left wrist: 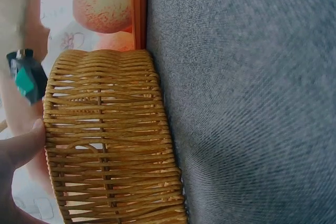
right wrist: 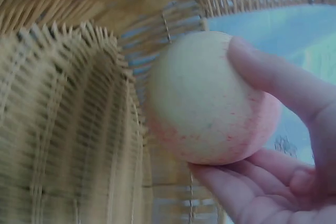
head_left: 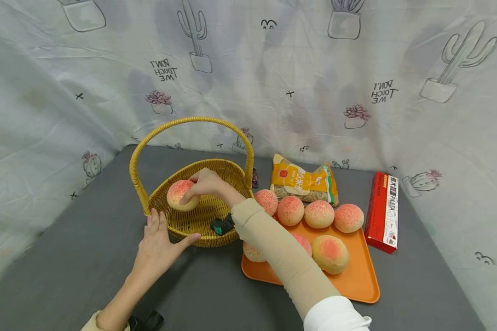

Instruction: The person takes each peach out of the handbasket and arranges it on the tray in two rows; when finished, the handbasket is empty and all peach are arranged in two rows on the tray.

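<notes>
My right hand (head_left: pixel 207 184) grips a round pink-and-cream peach (head_left: pixel 178 195) between thumb and fingers, over the inside of a yellow wicker basket (head_left: pixel 207 220). In the right wrist view the peach (right wrist: pixel 205 103) appears large, with basket weave behind it. My left hand (head_left: pixel 157 248) rests on the basket's near-left rim, its fingers straight near the foot of the handle and its thumb stretched along the front. The left wrist view shows that thumb (left wrist: pixel 31 137) touching the rim of the basket (left wrist: pixel 110 145); the other fingers are out of that view.
Right of the basket, an orange tray (head_left: pixel 356 276) bears several peaches (head_left: pixel 348 218), partly hidden by my right forearm. Behind it leans a yellow food bag (head_left: pixel 302 179). A red pasta box (head_left: pixel 383 211) lies to the tray's right. The basket's tall handle (head_left: pixel 194 119) arches overhead.
</notes>
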The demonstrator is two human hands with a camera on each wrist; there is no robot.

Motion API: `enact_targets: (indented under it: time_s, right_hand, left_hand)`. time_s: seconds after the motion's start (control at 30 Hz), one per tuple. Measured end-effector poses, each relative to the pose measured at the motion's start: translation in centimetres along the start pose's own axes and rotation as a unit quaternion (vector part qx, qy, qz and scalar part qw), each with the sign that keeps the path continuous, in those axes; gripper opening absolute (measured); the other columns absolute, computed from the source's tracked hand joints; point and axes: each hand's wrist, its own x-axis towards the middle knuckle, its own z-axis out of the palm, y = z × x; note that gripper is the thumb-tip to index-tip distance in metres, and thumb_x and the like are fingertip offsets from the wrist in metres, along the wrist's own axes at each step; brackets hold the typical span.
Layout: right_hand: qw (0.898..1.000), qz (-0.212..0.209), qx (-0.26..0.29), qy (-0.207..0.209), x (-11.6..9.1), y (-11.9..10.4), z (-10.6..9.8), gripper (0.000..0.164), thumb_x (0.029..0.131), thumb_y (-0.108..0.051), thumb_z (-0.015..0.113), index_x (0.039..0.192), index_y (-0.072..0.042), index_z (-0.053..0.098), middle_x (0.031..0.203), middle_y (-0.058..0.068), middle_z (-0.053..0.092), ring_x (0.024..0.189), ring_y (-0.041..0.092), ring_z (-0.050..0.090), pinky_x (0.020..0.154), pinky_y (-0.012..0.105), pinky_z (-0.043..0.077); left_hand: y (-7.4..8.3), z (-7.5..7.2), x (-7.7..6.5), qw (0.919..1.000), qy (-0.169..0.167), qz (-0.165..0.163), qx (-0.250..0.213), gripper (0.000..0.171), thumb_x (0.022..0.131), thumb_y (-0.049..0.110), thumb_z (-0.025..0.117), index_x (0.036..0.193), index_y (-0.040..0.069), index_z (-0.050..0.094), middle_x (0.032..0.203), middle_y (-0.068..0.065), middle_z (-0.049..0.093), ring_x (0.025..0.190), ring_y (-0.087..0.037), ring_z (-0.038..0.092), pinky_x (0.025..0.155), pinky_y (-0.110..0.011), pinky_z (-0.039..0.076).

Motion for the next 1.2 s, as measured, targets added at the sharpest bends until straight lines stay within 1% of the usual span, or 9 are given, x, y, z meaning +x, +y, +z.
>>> enact_targets:
  time_s: [0.07,0.13,0.3,0.4,0.57,0.7,0.83,0.97,1.2]
  right_hand:
    - [1.000,-0.018,0.010,0.011,-0.4,0.5,-0.8,0.058,0.072,-0.015,0.086,0.124,-0.001,0.066,0.097,0.003,0.071,0.084,0.013,0.062,0.086,0.040,0.053]
    - [0.999,-0.036,0.006,0.021,-0.9,0.9,-1.6,0.060,0.072,-0.016,0.085,0.127,-0.002,0.064,0.100,0.004,0.071,0.084,0.011,0.063,0.083,0.036,0.054]
    - [0.997,-0.062,-0.006,0.036,-2.4,2.0,-3.1,0.072,0.073,-0.019,0.086,0.136,-0.001,0.056,0.120,0.011,0.067,0.100,0.016,0.066,0.080,0.024,0.053]
    - [0.997,-0.066,-0.013,0.043,-3.7,2.4,-3.8,0.074,0.072,-0.019,0.087,0.137,-0.002,0.055,0.125,0.012,0.065,0.107,0.019,0.065,0.082,0.023,0.053]
    - [0.997,-0.053,-0.020,0.057,-6.2,2.7,-4.8,0.077,0.071,-0.020,0.088,0.138,-0.003,0.054,0.126,0.011,0.064,0.111,0.019,0.063,0.086,0.026,0.053]
    - [0.997,-0.046,0.008,0.068,-7.9,3.1,-5.2,0.078,0.070,-0.016,0.088,0.139,-0.002,0.053,0.129,0.013,0.062,0.117,0.020,0.061,0.089,0.028,0.052]
    - [0.995,-0.036,0.050,0.074,-9.6,3.6,-5.7,0.077,0.072,-0.011,0.087,0.140,-0.002,0.052,0.131,0.013,0.061,0.120,0.021,0.059,0.092,0.029,0.051]
    - [0.994,-0.031,0.077,0.075,-11.0,4.4,-6.0,0.076,0.073,-0.009,0.086,0.140,-0.001,0.051,0.130,0.014,0.061,0.120,0.022,0.059,0.093,0.031,0.050]
    - [0.990,-0.040,0.107,0.082,-13.3,5.9,-6.7,0.076,0.072,-0.006,0.085,0.140,0.000,0.051,0.127,0.013,0.063,0.116,0.023,0.061,0.093,0.033,0.050]
  left_hand:
    - [-0.1,0.0,0.0,1.0000,-0.002,-0.003,0.000,0.120,0.084,0.066,0.061,0.146,-0.019,0.004,0.154,-0.035,-0.010,0.135,-0.061,0.006,0.103,-0.070,0.021]
    - [-0.1,0.0,0.1,1.0000,-0.003,-0.004,-0.001,0.121,0.084,0.067,0.061,0.147,-0.018,0.003,0.153,-0.035,-0.011,0.135,-0.062,0.005,0.103,-0.071,0.020]
    - [-0.2,0.1,-0.1,1.0000,0.008,0.003,-0.003,0.120,0.084,0.066,0.061,0.146,-0.019,0.004,0.153,-0.036,-0.009,0.134,-0.063,0.007,0.102,-0.071,0.020]
    - [-0.2,0.1,-0.1,0.9999,0.011,0.006,-0.003,0.120,0.084,0.066,0.061,0.146,-0.019,0.005,0.153,-0.036,-0.009,0.134,-0.063,0.007,0.102,-0.071,0.020]
    - [-0.1,0.0,0.0,1.0000,0.000,0.002,0.000,0.120,0.084,0.067,0.060,0.146,-0.019,0.003,0.153,-0.035,-0.012,0.134,-0.062,0.006,0.104,-0.070,0.019]
    - [0.0,0.0,0.1,1.0000,-0.002,0.001,0.004,0.120,0.085,0.067,0.060,0.146,-0.019,0.002,0.153,-0.035,-0.012,0.134,-0.062,0.006,0.103,-0.070,0.020]
    - [0.0,0.0,0.1,1.0000,0.001,0.004,0.004,0.121,0.084,0.067,0.061,0.146,-0.019,0.002,0.153,-0.035,-0.012,0.135,-0.062,0.006,0.103,-0.070,0.020]
    - [0.0,0.1,0.0,1.0000,0.006,0.005,0.002,0.120,0.084,0.066,0.061,0.147,-0.018,0.003,0.153,-0.035,-0.011,0.135,-0.061,0.006,0.103,-0.070,0.020]
    - [0.0,0.1,-0.1,0.9999,0.011,0.008,-0.004,0.120,0.084,0.067,0.061,0.147,-0.019,0.004,0.153,-0.036,-0.010,0.134,-0.063,0.006,0.102,-0.072,0.019]
